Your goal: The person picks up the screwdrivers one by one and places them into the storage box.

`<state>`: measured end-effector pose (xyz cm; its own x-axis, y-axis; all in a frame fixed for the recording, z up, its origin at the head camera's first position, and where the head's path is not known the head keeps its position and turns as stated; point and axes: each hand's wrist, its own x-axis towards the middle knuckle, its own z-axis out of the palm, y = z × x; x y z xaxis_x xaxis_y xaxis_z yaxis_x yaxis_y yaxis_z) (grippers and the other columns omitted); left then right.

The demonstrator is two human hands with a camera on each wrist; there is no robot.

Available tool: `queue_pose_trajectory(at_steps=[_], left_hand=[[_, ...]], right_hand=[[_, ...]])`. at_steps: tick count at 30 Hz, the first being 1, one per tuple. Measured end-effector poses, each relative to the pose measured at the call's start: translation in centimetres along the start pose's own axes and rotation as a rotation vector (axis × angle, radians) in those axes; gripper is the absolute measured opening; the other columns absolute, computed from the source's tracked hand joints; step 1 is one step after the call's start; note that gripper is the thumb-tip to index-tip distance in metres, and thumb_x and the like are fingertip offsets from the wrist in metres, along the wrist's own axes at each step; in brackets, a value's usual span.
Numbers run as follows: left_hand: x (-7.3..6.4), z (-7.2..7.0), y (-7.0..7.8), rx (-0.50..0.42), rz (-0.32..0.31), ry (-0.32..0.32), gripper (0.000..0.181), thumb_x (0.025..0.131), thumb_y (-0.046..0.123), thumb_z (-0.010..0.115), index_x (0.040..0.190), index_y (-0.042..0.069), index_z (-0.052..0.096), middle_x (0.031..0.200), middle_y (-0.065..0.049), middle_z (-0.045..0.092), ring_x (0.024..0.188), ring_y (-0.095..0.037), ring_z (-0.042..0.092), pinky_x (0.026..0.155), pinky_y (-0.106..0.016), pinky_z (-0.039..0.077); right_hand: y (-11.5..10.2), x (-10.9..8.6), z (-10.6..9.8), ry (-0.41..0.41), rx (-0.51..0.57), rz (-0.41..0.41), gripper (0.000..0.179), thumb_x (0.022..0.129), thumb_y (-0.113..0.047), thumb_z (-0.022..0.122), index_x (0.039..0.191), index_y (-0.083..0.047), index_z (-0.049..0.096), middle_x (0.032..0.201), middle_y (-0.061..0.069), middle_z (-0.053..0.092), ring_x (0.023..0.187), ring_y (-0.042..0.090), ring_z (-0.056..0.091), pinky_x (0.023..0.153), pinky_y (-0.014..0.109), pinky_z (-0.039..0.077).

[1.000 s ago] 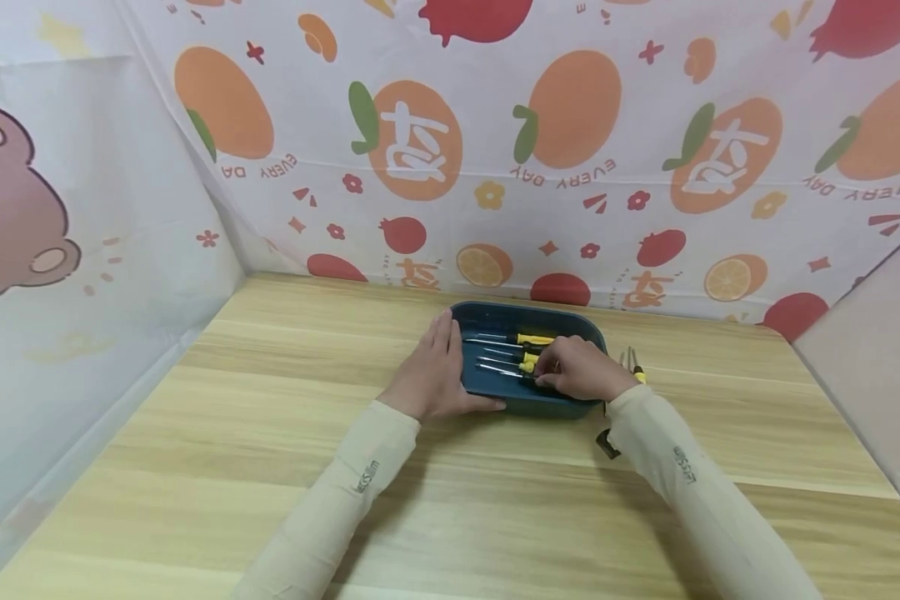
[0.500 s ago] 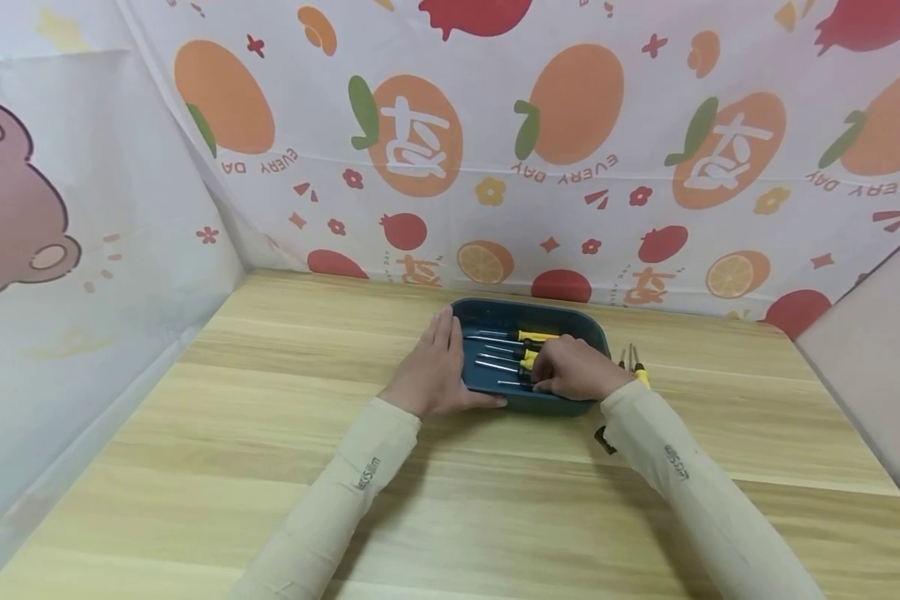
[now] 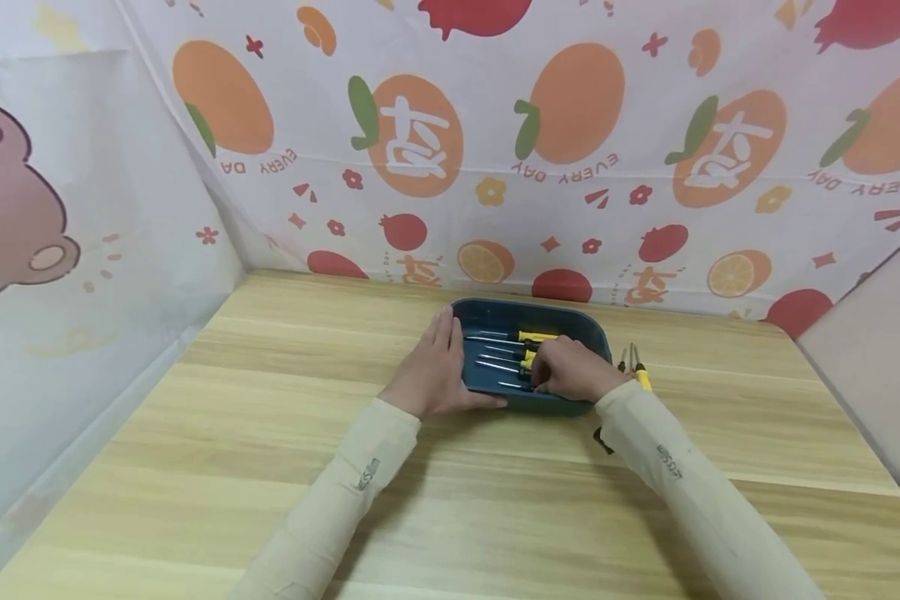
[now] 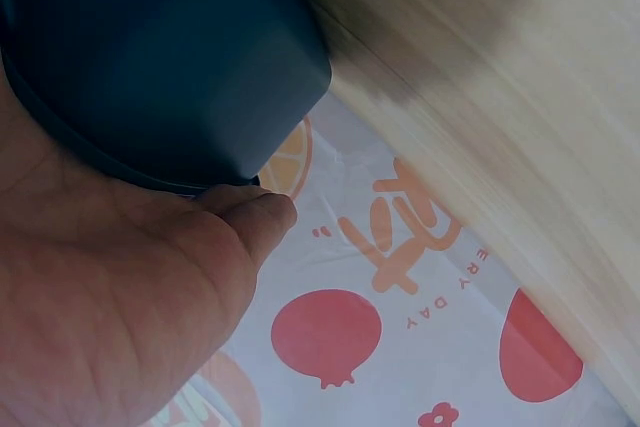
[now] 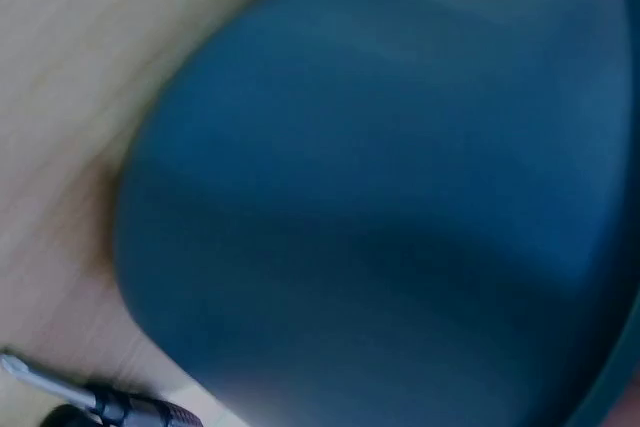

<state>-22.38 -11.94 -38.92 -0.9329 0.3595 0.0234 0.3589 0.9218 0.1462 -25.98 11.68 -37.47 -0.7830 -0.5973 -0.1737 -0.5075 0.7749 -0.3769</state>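
A dark blue-green tray (image 3: 534,407) stands on the wooden table near the back curtain. My left hand (image 3: 433,377) lies against its left end, fingers straight along the rim and thumb along the front wall. In the left wrist view those fingertips (image 4: 268,217) reach the tray's edge. My right hand (image 3: 574,370) is inside the tray at the right, fingers curled, pinching a screwdriver (image 3: 512,386) whose short shaft points left close to the front wall; its handle is hidden by the hand. Several other screwdrivers (image 3: 538,337) with yellow and black handles lie side by side behind it.
Right of the tray lie more tools, one with a yellow handle (image 3: 643,380). A black object (image 3: 603,440) shows partly beside the right sleeve. In the right wrist view a screwdriver (image 5: 130,407) lies outside the tray wall. A fruit-print curtain (image 3: 487,192) rises behind the table.
My right hand has shifted slightly left, and the short shaft of the screwdriver it pinches now shows nearer the tray's front wall. My left hand stays in place.
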Motion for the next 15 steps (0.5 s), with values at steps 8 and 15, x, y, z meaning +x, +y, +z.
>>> queue_pose_trajectory(at_steps=[8,15], left_hand=[[-0.09,0.05,-0.05,-0.045,-0.015,-0.006,0.136,0.071,0.088,0.062,0.157,-0.008,0.02,0.166,-0.025,0.011,0.153,-0.037,0.016,0.121,-0.041,0.025],[-0.1,-0.07,-0.02,-0.042,-0.007,-0.006,0.135,0.071,0.087,0.062,0.157,-0.009,0.021,0.166,-0.025,0.012,0.153,-0.038,0.016,0.121,-0.041,0.025]], right_hand=[[-0.13,0.04,0.11,0.033,-0.037,0.008,0.006,0.083,-0.008,0.084,0.083,-0.012,0.079,0.075,-0.005,0.067,0.07,0.014,0.059,0.075,0.034,0.058],[0.07,0.09,0.09,0.032,-0.03,0.004,0.008,0.084,-0.007,0.083,0.082,-0.013,0.078,0.075,-0.005,0.068,0.07,0.014,0.059,0.074,0.033,0.058]])
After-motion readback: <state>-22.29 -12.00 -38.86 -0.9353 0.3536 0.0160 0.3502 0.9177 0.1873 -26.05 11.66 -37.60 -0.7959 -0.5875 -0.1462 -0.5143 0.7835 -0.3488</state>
